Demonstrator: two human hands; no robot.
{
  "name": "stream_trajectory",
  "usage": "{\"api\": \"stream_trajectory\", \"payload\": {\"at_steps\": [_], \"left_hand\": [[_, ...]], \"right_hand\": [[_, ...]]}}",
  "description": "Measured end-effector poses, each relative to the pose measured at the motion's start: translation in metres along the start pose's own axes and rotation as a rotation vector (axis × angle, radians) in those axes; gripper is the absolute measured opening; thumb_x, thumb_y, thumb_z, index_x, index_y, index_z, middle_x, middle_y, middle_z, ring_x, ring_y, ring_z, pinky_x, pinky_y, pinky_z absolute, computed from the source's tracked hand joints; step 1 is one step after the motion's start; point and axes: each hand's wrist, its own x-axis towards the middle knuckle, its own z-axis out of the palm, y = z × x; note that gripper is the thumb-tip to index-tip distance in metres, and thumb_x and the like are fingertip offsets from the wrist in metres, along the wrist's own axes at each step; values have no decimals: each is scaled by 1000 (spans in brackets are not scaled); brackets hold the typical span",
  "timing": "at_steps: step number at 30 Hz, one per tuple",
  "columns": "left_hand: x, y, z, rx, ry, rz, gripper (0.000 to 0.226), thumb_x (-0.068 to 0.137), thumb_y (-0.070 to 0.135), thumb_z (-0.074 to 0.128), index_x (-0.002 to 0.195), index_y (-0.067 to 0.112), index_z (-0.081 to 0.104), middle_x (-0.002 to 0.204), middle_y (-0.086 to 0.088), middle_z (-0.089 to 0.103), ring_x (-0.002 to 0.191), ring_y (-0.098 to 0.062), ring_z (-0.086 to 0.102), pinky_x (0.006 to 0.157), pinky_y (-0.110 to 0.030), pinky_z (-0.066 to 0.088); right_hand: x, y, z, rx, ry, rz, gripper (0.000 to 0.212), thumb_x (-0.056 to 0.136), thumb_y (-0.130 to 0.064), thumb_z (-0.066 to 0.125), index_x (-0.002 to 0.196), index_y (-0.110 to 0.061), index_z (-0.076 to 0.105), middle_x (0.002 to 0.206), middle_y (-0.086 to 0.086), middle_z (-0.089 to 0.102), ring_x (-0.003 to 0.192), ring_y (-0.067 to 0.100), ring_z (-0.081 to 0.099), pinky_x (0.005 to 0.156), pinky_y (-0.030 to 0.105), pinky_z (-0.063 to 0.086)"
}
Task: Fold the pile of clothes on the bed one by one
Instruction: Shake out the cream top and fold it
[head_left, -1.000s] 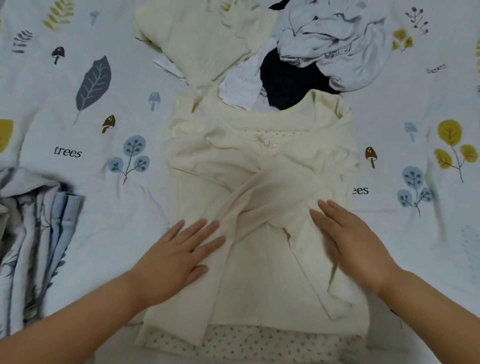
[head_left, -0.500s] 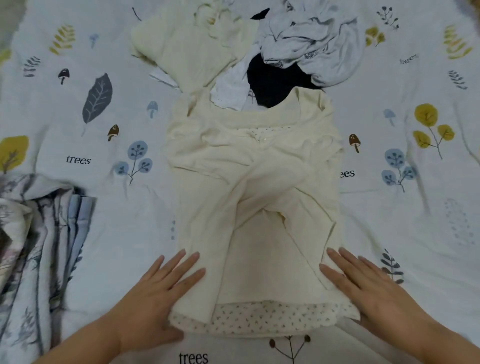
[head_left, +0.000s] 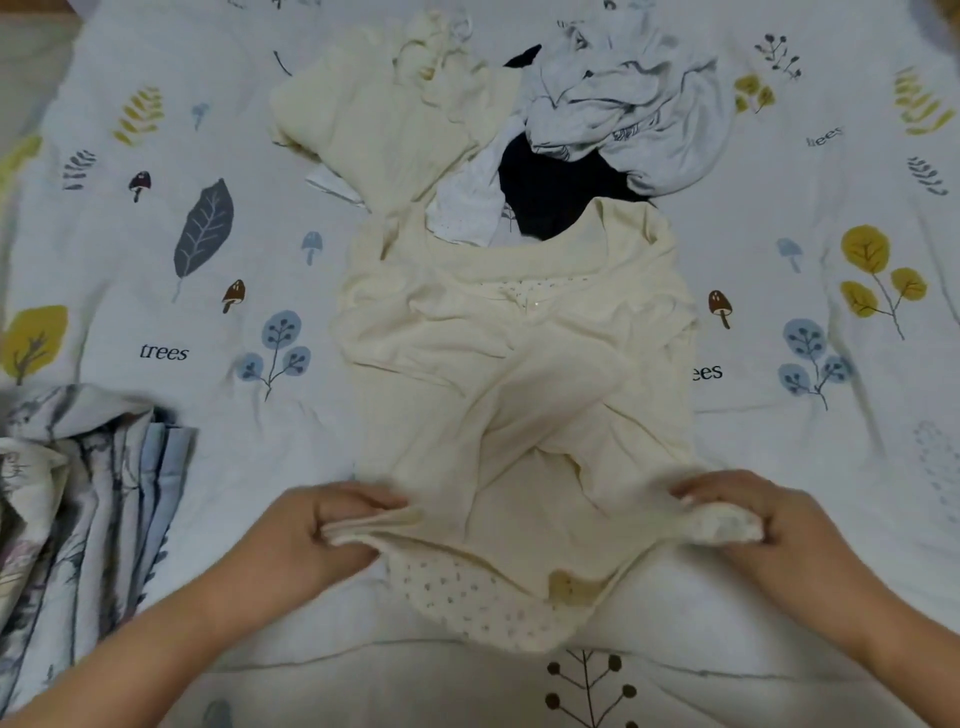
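A cream long-sleeved top (head_left: 519, 374) lies flat in the middle of the bed, its sleeves crossed over the front and a dotted lining showing at the hem. My left hand (head_left: 322, 535) pinches the bottom left corner of the top. My right hand (head_left: 748, 519) grips the bottom right corner, bunched in its fingers. Both corners are lifted off the bed and the hem sags between them. Behind the top lies the pile: another cream garment (head_left: 374, 114), a crumpled pale grey garment (head_left: 623, 104), a dark one (head_left: 556, 187) and a white dotted one (head_left: 467, 208).
The bed sheet (head_left: 156, 291) is pale with leaf, mushroom and tree prints. A stack of folded grey-blue patterned fabric (head_left: 78, 509) sits at the left edge, close to my left forearm.
Both hands went from lying flat beside the hem to grasping its two bottom corners and lifting them, so the hem has come up off the bed.
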Motion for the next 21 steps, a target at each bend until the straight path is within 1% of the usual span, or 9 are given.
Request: {"api": "stream_trajectory", "payload": {"at_steps": [2, 4, 5, 7, 11, 14, 16, 19, 21], "left_hand": [[18, 28, -15, -156, 24, -54, 26, 53, 30, 71, 71, 11, 75, 71, -16, 69, 68, -14, 61, 65, -20, 46], [41, 49, -29, -322, 127, -86, 5, 51, 10, 70, 54, 14, 72, 51, -5, 62, 48, -9, 55, 50, -12, 42], [54, 53, -36, -393, 171, -103, 11, 48, 5, 70, 52, 16, 71, 51, -1, 64, 45, -7, 57, 48, -11, 43], [82, 59, -46, -464, 218, -163, 14, 52, 8, 73, 64, 16, 74, 66, -1, 71, 57, -9, 65, 54, -15, 49], [124, 51, -43, -524, 337, -291, 22, 77, 16, 67, 98, 10, 68, 90, -7, 71, 67, -11, 67, 57, -18, 54], [135, 36, -32, -410, 309, -383, 39, 66, 18, 79, 103, 14, 65, 96, -7, 71, 78, -17, 70, 69, -29, 57], [137, 33, -28, -250, 306, -408, 34, 74, 11, 76, 105, 15, 62, 103, -9, 70, 91, -26, 68, 85, -42, 54], [145, 43, -36, -215, 394, -344, 13, 87, 5, 60, 92, 16, 65, 96, -9, 71, 87, -27, 66, 84, -40, 53], [156, 55, -48, -265, 426, -267, 10, 89, 8, 58, 91, 14, 65, 91, -8, 72, 84, -25, 66, 83, -41, 52]], "right_hand": [[22, -13, -14, 309, 44, 143, 15, 80, 7, 62, 76, -6, 70, 77, 2, 70, 68, 4, 61, 64, 8, 45], [47, -24, -26, 444, 109, 231, 9, 78, -7, 64, 74, -7, 72, 75, 8, 69, 67, 13, 62, 64, 18, 48], [61, -28, -30, 503, 135, 254, 9, 74, -17, 66, 74, -12, 73, 76, 6, 70, 70, 15, 65, 66, 22, 51], [89, -30, -31, 568, 202, 297, 10, 80, -16, 65, 73, -12, 71, 76, 2, 72, 72, 17, 67, 67, 26, 54], [136, -23, -22, 428, 285, 437, 7, 84, -13, 65, 77, -15, 66, 85, 7, 70, 82, 25, 65, 77, 37, 51], [151, -16, -10, 254, 138, 482, 11, 77, -17, 72, 86, -13, 66, 94, 12, 69, 86, 29, 66, 84, 44, 52], [155, -17, -6, 106, 60, 447, 17, 77, -11, 71, 92, -7, 62, 89, 8, 65, 79, 23, 60, 74, 33, 49], [160, -20, -11, 40, 134, 341, 9, 83, -5, 61, 86, 3, 58, 75, 8, 55, 68, 17, 47, 56, 25, 36], [168, -23, -20, 126, 229, 298, 18, 85, -7, 61, 88, 10, 55, 75, 9, 52, 69, 16, 45, 58, 27, 34]]}}
